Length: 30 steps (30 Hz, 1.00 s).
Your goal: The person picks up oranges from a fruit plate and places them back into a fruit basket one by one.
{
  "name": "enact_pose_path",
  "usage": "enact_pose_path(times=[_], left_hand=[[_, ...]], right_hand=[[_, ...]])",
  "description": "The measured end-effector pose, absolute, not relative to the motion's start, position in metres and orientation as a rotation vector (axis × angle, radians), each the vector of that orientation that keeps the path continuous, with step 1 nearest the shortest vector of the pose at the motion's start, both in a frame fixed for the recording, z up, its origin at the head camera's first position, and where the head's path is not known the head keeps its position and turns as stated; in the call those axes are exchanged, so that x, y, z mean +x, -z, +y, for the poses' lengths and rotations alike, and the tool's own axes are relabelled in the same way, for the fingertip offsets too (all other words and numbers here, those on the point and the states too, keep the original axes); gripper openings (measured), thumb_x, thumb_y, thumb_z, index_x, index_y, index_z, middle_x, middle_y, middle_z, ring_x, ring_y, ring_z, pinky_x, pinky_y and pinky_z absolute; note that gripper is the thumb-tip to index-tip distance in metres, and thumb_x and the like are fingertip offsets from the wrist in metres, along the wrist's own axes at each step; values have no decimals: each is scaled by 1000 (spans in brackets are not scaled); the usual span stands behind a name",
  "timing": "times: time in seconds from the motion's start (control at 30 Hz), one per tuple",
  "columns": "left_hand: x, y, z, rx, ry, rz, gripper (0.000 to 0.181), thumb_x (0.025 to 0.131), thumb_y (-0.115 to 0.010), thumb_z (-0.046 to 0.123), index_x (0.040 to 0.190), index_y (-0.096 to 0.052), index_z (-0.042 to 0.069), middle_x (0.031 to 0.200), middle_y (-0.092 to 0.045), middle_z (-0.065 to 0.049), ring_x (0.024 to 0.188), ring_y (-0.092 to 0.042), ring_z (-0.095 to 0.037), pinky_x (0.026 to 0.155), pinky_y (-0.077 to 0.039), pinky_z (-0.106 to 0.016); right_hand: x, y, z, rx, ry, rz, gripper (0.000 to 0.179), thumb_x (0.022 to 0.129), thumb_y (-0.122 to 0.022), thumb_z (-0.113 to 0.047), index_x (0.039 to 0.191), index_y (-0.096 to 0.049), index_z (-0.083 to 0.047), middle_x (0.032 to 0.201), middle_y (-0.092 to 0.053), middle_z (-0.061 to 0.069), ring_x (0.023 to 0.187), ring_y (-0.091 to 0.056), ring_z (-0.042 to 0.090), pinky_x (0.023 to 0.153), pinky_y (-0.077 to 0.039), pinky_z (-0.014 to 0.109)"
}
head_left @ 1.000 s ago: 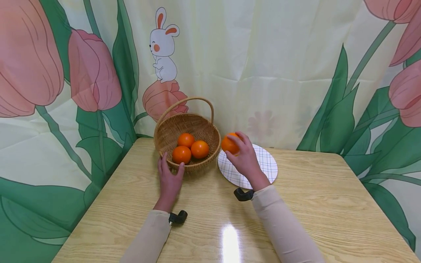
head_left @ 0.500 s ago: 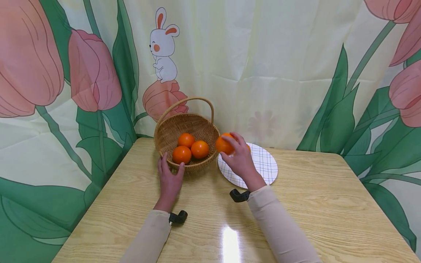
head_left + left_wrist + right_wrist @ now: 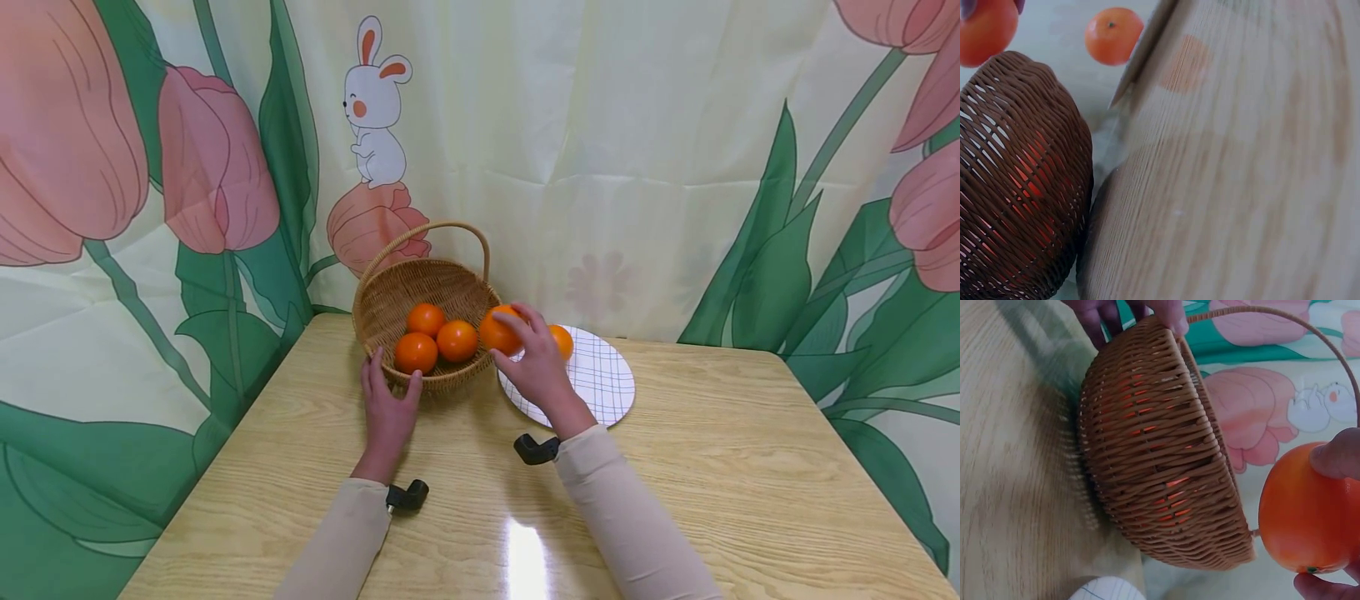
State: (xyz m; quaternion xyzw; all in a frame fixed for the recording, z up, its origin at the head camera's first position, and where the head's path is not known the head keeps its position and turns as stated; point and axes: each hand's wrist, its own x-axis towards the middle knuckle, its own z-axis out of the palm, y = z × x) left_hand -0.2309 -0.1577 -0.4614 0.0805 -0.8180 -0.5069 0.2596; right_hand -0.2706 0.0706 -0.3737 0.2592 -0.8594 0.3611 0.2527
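A wicker basket (image 3: 390, 292) with a hoop handle stands at the back of the table, three oranges (image 3: 415, 353) inside it. My left hand (image 3: 390, 417) grips its near-left rim; in the right wrist view the thumb lies over the edge and the fingers behind the wall. Between thumb and fingers my right hand (image 3: 543, 367) holds another orange (image 3: 498, 329) at the basket's right rim. The right wrist view shows this held orange (image 3: 1304, 512) beside the basket's opening. Behind the right hand, one more orange (image 3: 561, 342) is partly hidden.
A round white checked mat (image 3: 600, 375) lies right of the basket, the partly hidden orange on it. The wooden table (image 3: 712, 467) ends at a tulip-print curtain (image 3: 675, 208). Black wrist cameras (image 3: 407, 496) sit on both wrists.
My right hand has carried its orange leftward from over the mat to the basket's right rim. The orange behind it has come into sight. My left hand has stayed on the basket.
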Motion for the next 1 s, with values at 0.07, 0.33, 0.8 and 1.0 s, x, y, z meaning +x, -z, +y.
enact_pose_path(times=[0.07, 0.33, 0.8, 1.0], left_hand=[[-231, 461, -158, 219, 1377, -2215, 76, 81, -53, 59, 143, -14, 36, 151, -9, -2, 136, -21, -28, 105, -29, -52], [-231, 460, -158, 223, 1373, -2221, 76, 82, -57, 53, 143, -14, 36, 151, -8, -2, 136, -22, -29, 105, -29, -53], [-233, 464, -158, 228, 1356, -2216, 76, 81, -55, 56, 143, -14, 36, 151, -8, 1, 136, -22, -28, 105, -29, -52], [-234, 464, -159, 222, 1366, -2215, 76, 81, -55, 57, 142, -14, 38, 151, -7, 3, 136, -21, -28, 104, -29, -53]], right_hand=[[-270, 374, 69, 710, -970, -2333, 48, 77, -71, -21, 122, -54, -25, 137, -39, 9, 111, -52, 32, 84, -50, 41], [-270, 375, 63, 750, -983, -2305, 48, 77, -71, -21, 121, -54, -23, 136, -40, 11, 117, -48, 30, 87, -48, 42], [-271, 377, 54, 765, -976, -2292, 46, 77, -71, -23, 121, -54, -25, 136, -40, 8, 117, -48, 29, 89, -47, 40], [-270, 379, 50, 754, -993, -2346, 48, 79, -70, -26, 123, -52, -29, 140, -36, 2, 115, -50, 27, 89, -48, 38]])
